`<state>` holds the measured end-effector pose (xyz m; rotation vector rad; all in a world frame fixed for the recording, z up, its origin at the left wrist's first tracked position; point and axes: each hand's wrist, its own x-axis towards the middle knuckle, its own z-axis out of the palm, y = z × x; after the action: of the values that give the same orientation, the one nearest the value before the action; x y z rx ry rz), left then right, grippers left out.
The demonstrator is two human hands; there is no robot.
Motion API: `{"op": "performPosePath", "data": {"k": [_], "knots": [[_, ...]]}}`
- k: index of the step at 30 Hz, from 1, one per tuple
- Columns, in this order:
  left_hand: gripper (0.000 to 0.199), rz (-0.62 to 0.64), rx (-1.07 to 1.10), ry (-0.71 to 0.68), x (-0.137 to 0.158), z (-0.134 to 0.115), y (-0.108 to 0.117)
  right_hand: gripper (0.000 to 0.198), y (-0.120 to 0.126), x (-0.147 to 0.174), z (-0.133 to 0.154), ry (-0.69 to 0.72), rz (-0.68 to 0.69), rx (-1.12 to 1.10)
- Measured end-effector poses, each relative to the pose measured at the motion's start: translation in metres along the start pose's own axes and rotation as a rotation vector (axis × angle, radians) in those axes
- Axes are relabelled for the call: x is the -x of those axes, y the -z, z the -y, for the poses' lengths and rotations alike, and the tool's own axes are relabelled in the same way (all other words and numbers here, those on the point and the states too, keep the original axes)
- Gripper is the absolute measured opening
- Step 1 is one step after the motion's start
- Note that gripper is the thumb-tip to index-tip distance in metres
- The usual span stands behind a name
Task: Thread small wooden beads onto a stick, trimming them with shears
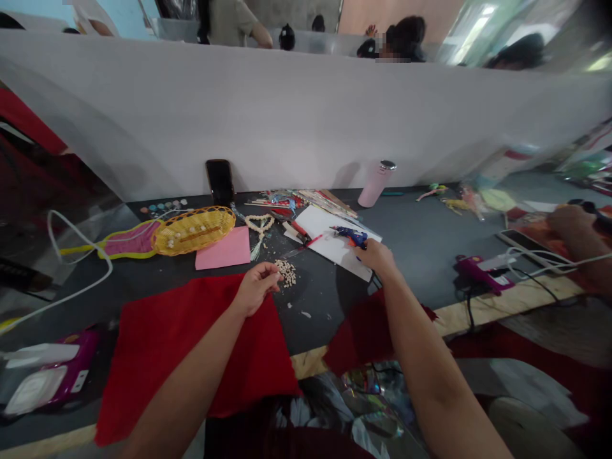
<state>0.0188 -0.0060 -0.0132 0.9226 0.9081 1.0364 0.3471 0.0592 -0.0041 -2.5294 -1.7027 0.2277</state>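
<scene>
Grips a blue glue gun [352, 237] in the right hand [377, 257], with the nozzle toward the left, over a white board [313, 220] on the dark desk [415, 229]. Cannot tell whether touching the board or just above. Holds the left hand [257, 288] curled, with thumb and fingertips close together at the left edge of a small heap of pale beads [287, 273]; cannot tell about any bead between them. Has a red cloth [176, 344] spread beneath the left forearm, and a red-handled tool [300, 231] by the board's left side. Has a heart-shaped bead string [262, 232] with a pale tassel beyond the heap, next to a pink sheet [224, 250] and a yellow woven basket [160, 239] partly overlapping that sheet. Shows a dark phone [220, 182] propped against the white partition [287, 115], thin sticks [329, 203] beyond the board, and a pink bottle [377, 185] standing near the partition. Shows, at far right, a purple device [485, 275] near another person's hand [567, 220].
</scene>
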Motion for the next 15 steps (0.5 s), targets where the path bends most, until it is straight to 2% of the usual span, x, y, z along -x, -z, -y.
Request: {"op": "performPosePath", "data": {"k": [6,10,12,14,15], "knots": [[0.024,-0.022,0.077,0.001,0.0,-0.002,-0.001,0.043,-0.002,0.008,-0.003,-0.081,-0.065,0.024],[0.021,-0.049,0.196,0.005,-0.001,-0.008,-0.001,0.048,0.016,0.025,0.009,-0.028,-0.148,0.026],[0.019,-0.066,0.238,0.008,-0.003,-0.01,0.0,0.042,0.025,0.039,0.027,0.127,-0.254,-0.013],[0.017,-0.074,0.255,0.003,-0.004,-0.009,0.002,0.035,0.026,0.055,0.054,0.405,-0.231,-0.075],[0.016,-0.078,0.258,-0.001,-0.005,-0.009,0.002,0.034,0.022,0.062,0.07,0.558,-0.177,-0.102]]}}
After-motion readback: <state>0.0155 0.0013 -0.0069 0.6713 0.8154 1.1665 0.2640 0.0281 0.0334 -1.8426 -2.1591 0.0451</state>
